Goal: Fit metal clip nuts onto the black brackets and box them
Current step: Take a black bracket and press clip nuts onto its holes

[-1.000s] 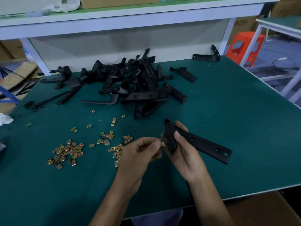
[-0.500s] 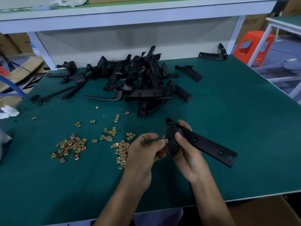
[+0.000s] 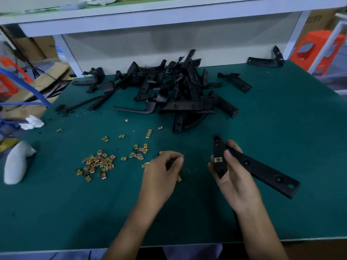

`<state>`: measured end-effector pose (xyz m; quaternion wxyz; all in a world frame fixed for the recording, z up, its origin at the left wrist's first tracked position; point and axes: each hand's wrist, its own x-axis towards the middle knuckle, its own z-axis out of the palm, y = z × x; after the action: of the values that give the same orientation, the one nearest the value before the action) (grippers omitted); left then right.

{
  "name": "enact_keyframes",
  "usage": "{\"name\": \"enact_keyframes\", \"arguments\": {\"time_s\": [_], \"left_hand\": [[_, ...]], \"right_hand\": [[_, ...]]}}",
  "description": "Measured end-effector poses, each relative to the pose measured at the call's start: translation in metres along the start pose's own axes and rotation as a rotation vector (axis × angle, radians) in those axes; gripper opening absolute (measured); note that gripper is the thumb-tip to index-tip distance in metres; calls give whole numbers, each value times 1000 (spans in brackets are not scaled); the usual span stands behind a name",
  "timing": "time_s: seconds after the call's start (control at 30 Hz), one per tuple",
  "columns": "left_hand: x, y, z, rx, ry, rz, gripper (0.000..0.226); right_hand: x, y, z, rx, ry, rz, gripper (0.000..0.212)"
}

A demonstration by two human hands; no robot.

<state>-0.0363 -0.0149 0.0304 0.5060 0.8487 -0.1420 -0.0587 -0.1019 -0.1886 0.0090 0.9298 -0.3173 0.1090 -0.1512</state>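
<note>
Fresh on the short arm of the black bracket (image 3: 262,169) sits a brass-coloured clip nut (image 3: 218,159), right beside the thumb of the right hand (image 3: 232,177), which grips the bracket at its bend; the left hand (image 3: 161,171), at the bracket a second ago, has dropped to the loose clip nuts (image 3: 97,163) scattered left of the grip, fingers curled over them; whether they already pinch one cannot be told, the fingertips being blurred; one fitting looks done, another due. Beyond the grip the heap of unfitted brackets (image 3: 178,91) waits on the green table (image 3: 281,119); no box shows near the grip.
</note>
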Motion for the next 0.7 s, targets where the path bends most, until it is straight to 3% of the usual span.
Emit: {"name": "enact_keyframes", "arguments": {"time_s": [0.07, 0.13, 0.27, 0.37, 0.5, 0.63, 0.7], "left_hand": [[16, -15, -16, 325, 112, 73, 10], [32, -26, -24, 500, 123, 101, 9], [48, -32, -24, 592, 56, 59, 18], [54, -31, -24, 618, 47, 126, 21], [46, -21, -31, 379, 39, 46, 20], [27, 2, -24, -268, -10, -139, 7], [19, 12, -12, -452, -31, -160, 11]], "right_hand": [[1, -2, -1, 46, 23, 13, 28], [0, -2, 1, 36, 17, 37, 29], [1, -1, 2, 33, 23, 53, 28], [0, -1, 2, 23, 10, 66, 28], [-2, -1, 4, 9, 0, 81, 29], [-4, -1, 4, -21, -44, 93, 30], [-5, -1, 4, -30, -70, 95, 30]]}}
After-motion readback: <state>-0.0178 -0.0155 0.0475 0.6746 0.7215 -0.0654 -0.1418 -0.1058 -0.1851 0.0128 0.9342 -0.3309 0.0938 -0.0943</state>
